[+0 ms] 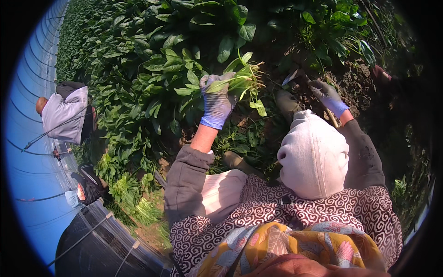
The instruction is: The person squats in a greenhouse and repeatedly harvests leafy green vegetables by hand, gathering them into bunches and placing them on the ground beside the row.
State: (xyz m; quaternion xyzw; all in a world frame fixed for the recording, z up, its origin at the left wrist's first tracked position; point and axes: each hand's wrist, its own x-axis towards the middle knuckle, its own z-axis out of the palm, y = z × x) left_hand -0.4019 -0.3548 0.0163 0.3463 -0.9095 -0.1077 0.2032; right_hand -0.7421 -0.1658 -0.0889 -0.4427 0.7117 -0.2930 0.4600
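My left hand [218, 105], in a soiled purple glove, grips a small bunch of pulled spinach plants [244, 79]. Their pale stem bases and thin roots point right, their leaves left. Gloved the same way, my right hand [327, 95] is closed around a short-handled tool with a metal blade [290, 77], held low over the soil. Part of its wooden handle [333, 118] shows below that hand. The blade's full shape is lost in shadow, so I cannot tell whether it is a hand hoe or a sickle.
Dense standing spinach [138, 65] fills the ground ahead and left. Cut bunches [145, 209] lie in a row at lower left. A white cloth-covered knee [313, 155] rises below my right hand. Two people, one in a light jacket [67, 114], crouch along the plastic tunnel wall [31, 138].
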